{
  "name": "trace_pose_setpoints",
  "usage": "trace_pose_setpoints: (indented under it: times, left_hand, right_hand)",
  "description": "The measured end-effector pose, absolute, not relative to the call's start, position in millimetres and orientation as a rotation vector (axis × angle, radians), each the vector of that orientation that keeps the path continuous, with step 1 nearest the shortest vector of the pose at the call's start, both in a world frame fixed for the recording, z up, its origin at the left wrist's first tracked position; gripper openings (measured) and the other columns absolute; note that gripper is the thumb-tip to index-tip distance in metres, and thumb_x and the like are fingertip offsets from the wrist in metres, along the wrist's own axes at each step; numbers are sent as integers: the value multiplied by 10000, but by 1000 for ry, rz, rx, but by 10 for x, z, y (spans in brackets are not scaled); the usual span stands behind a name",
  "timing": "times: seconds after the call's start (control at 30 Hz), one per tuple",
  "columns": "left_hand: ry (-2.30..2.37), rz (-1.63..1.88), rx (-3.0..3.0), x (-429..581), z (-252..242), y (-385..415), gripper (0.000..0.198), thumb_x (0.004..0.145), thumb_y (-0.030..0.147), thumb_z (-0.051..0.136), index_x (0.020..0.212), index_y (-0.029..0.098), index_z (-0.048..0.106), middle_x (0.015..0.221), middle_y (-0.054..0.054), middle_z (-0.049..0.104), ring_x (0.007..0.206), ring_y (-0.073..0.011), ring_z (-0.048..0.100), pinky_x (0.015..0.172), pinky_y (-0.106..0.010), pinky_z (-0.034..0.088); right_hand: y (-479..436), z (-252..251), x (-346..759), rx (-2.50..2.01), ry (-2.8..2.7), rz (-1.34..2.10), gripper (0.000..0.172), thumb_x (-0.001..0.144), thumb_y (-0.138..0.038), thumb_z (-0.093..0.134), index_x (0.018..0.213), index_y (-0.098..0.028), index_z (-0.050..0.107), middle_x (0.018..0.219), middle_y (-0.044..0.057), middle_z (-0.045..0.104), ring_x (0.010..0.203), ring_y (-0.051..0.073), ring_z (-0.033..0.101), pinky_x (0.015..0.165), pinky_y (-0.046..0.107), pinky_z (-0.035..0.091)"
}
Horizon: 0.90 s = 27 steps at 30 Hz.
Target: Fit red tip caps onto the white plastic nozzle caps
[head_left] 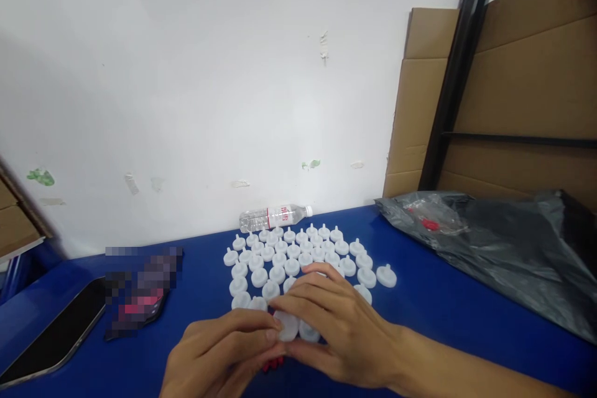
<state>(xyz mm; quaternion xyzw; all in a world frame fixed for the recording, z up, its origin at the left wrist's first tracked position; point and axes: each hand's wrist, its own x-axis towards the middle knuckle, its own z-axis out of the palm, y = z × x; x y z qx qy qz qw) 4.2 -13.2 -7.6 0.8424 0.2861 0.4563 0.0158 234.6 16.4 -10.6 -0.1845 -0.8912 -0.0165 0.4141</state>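
Note:
Both hands meet at the near edge of a group of white plastic spout caps (pixel 277 274). Between them is one white spout cap (pixel 288 327), its round face turned up towards me. My left hand (pixel 224 348) pinches its left side with thumb and forefinger. My right hand (pixel 338 326) is closed round its far and right sides, the thumb low and the fingers arched over. Another white cap (pixel 308 332) shows just under the right fingers. Small red pieces (pixel 273 364) lie below the hands, partly covered by them.
Behind the caps a clear water bottle (pixel 275 217) lies on its side by the wall. A black phone (pixel 56 329) and a blurred dark packet (pixel 144 295) are at left. Grey plastic sheeting (pixel 504 242) covers the right of the blue table (pixel 420 317), with a clear bag (pixel 436 217) holding red pieces.

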Motion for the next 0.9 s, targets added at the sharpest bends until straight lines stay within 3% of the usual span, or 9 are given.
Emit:
trace_pose_setpoints:
  times: [0.2,0.33,0.53,0.73,0.9]
  left_hand:
    - [887,1471,2662,66,-54,-97,177,954,226,690,1085,317,767,1000,-53,709,592,-108,641,515,-210,553]
    - [736,1460,2722,86,-42,-34,225,938,135,688,1111,252,770,877,-55,676,736,-157,658,536,-213,542]
    - [664,1415,2726,66,-4,18,280,960,49,604,1139,210,746,956,-71,718,861,-173,694,624,-222,583]
    - [703,1410,2591,106,41,-11,129,970,145,654,1010,201,764,918,-45,766,815,-155,742,702,-214,630]
    - [718,1351,2412,117,75,-19,162,970,174,662,993,257,798,961,-27,789,829,-155,762,708,-201,642]
  right_hand:
    - [214,-128,2353,-544,-2194,-60,272,973,-307,640,1221,-198,616,925,34,716,811,186,652,840,385,469]
    - [239,-162,2364,-540,-2186,-55,279,968,-321,640,1219,-199,621,903,33,709,805,186,641,835,383,468]
    - [268,-160,2390,-487,-2190,-39,297,979,-355,655,1224,-193,609,929,42,706,814,181,635,828,372,467]
    - [272,-143,2420,-503,-2225,-49,302,1000,-391,631,1220,-185,615,942,39,692,832,176,625,820,363,466]
    - [254,-117,2433,-547,-2216,-127,256,1017,-341,600,1221,-189,630,1122,96,687,1011,221,623,879,384,484]
